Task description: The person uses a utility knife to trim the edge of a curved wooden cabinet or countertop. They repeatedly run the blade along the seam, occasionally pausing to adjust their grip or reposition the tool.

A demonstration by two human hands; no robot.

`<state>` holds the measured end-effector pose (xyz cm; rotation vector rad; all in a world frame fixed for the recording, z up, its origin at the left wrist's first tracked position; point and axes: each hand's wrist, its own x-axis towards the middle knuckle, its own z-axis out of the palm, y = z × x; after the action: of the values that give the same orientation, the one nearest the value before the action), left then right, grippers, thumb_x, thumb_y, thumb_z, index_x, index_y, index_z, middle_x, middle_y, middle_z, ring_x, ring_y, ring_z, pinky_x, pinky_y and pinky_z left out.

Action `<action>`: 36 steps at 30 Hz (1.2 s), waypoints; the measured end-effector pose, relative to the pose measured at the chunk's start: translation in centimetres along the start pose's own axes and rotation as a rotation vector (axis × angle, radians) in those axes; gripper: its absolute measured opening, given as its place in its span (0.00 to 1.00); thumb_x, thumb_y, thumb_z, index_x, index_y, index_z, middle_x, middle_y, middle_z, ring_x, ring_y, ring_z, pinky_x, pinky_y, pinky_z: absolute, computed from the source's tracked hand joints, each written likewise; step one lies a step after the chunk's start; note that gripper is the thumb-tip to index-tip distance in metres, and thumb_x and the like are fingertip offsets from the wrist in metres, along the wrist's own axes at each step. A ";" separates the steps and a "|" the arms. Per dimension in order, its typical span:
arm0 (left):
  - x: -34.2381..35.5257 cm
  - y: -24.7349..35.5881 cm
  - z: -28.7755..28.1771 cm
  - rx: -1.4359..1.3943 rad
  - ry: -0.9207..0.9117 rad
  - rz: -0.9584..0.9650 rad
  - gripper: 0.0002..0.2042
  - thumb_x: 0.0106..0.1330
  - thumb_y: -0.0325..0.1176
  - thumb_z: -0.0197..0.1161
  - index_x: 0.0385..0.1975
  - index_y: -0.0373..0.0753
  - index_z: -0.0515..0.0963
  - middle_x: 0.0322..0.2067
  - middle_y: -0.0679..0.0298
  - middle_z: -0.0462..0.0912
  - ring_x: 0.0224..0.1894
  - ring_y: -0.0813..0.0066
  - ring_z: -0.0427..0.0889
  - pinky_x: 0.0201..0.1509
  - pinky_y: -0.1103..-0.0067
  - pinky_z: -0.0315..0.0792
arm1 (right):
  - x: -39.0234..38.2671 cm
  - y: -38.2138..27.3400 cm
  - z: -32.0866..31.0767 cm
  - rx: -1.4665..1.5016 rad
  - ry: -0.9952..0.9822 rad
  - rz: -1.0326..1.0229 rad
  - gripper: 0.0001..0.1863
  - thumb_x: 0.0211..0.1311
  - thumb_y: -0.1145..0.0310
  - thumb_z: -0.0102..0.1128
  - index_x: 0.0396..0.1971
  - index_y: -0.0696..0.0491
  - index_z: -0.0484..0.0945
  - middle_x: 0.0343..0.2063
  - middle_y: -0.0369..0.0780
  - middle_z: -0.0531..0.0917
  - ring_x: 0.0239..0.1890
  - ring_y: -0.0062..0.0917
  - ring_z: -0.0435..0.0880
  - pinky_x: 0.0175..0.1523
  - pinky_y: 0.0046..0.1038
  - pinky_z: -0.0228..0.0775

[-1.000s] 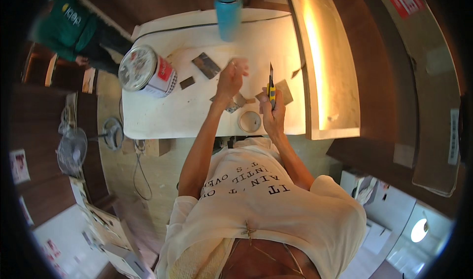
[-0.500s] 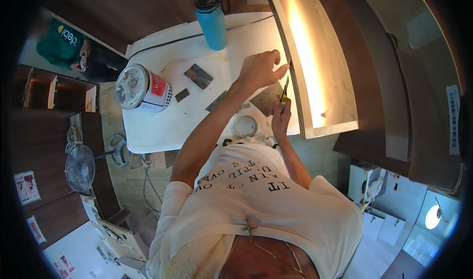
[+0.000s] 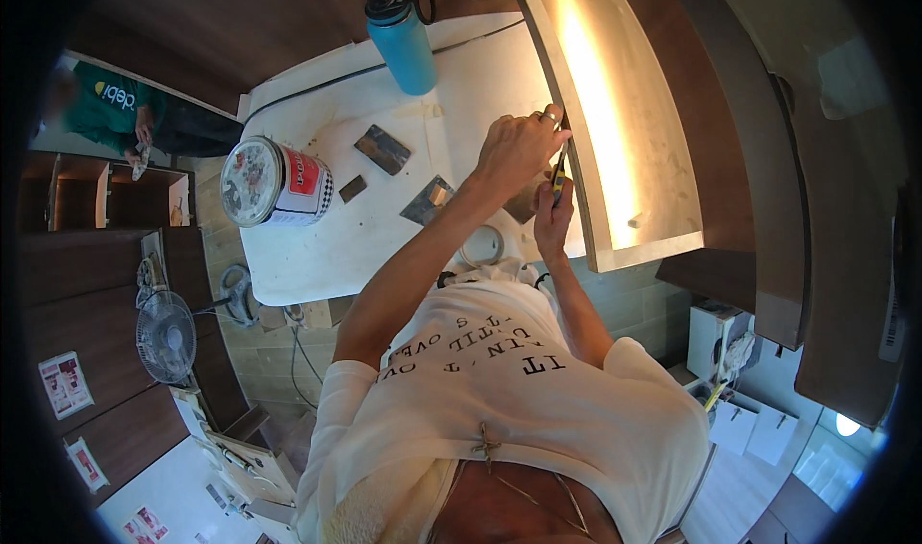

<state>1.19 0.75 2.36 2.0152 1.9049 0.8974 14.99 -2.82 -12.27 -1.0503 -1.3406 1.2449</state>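
At the right edge of the white surface (image 3: 317, 256), the right hand (image 3: 552, 219) grips a yellow-handled tool (image 3: 558, 171) upright, while the left hand (image 3: 519, 145), fingers curled, rests against the lit panel (image 3: 615, 150) beside it.

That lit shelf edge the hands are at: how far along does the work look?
Midway, at a guess. Dark pieces lie loose on the table beside a tin. Now the left hand presses at the shelf edge while the right hand holds a yellow tool there. What remains cannot be told.
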 end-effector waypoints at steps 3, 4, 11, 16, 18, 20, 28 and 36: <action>0.0 -1.2 0.1 0.069 -0.031 0.079 0.12 0.70 0.40 0.60 0.33 0.36 0.77 0.22 0.56 0.81 0.29 0.54 0.83 0.35 0.65 0.75 | 0.4 0.2 0.0 -0.053 -0.004 -0.031 0.11 0.78 0.65 0.48 0.48 0.58 0.71 0.21 0.33 0.72 0.21 0.13 0.68 0.26 0.20 0.63; 0.0 -1.5 0.1 0.061 -0.040 0.056 0.11 0.71 0.39 0.59 0.33 0.37 0.78 0.23 0.56 0.81 0.29 0.54 0.83 0.36 0.65 0.75 | 0.6 1.0 0.0 -0.081 -0.002 -0.066 0.12 0.78 0.65 0.48 0.48 0.58 0.71 0.21 0.33 0.72 0.21 0.13 0.68 0.26 0.20 0.63; 0.0 -3.2 0.7 -0.021 -0.092 -0.034 0.13 0.73 0.39 0.52 0.34 0.39 0.81 0.27 0.55 0.83 0.34 0.52 0.83 0.38 0.63 0.75 | 2.2 1.5 0.1 -0.211 0.011 -0.124 0.13 0.78 0.64 0.48 0.50 0.58 0.72 0.22 0.31 0.71 0.22 0.12 0.67 0.26 0.18 0.61; 0.0 -2.9 1.3 -0.096 0.041 -0.015 0.16 0.71 0.42 0.56 0.26 0.38 0.80 0.19 0.53 0.80 0.23 0.51 0.80 0.30 0.63 0.72 | 3.6 1.8 0.4 -0.297 0.070 -0.101 0.14 0.77 0.64 0.49 0.50 0.59 0.73 0.24 0.30 0.70 0.25 0.12 0.68 0.29 0.20 0.62; -0.1 -2.8 1.2 -0.105 0.046 -0.029 0.16 0.71 0.41 0.56 0.26 0.38 0.80 0.18 0.53 0.80 0.23 0.51 0.80 0.30 0.63 0.72 | 3.7 0.7 0.7 -0.290 0.062 -0.092 0.14 0.77 0.64 0.49 0.50 0.59 0.73 0.24 0.31 0.70 0.25 0.13 0.68 0.29 0.21 0.62; -0.1 -2.6 0.8 -0.124 0.051 -0.027 0.15 0.71 0.41 0.56 0.26 0.38 0.80 0.18 0.53 0.80 0.23 0.51 0.80 0.29 0.63 0.72 | 3.6 -0.4 0.9 -0.264 0.041 -0.089 0.14 0.77 0.64 0.50 0.49 0.59 0.73 0.24 0.31 0.71 0.25 0.14 0.69 0.30 0.22 0.63; -0.5 -3.4 1.8 -0.119 0.104 0.033 0.15 0.72 0.41 0.56 0.26 0.39 0.79 0.17 0.54 0.79 0.22 0.51 0.80 0.29 0.63 0.72 | 3.2 -2.6 1.7 -0.350 0.085 -0.111 0.15 0.77 0.62 0.48 0.47 0.59 0.73 0.25 0.37 0.73 0.26 0.19 0.72 0.32 0.27 0.65; -0.3 -3.6 1.4 -0.155 0.059 -0.036 0.17 0.73 0.43 0.56 0.25 0.39 0.80 0.17 0.54 0.79 0.22 0.51 0.79 0.30 0.63 0.71 | 0.3 -0.1 -0.1 -0.470 0.050 0.063 0.15 0.77 0.59 0.48 0.48 0.57 0.70 0.18 0.40 0.72 0.19 0.29 0.72 0.27 0.36 0.64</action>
<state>-0.96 1.24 -0.84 1.8790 1.8340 1.0714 15.08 -2.48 -12.11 -1.4466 -1.6138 0.9585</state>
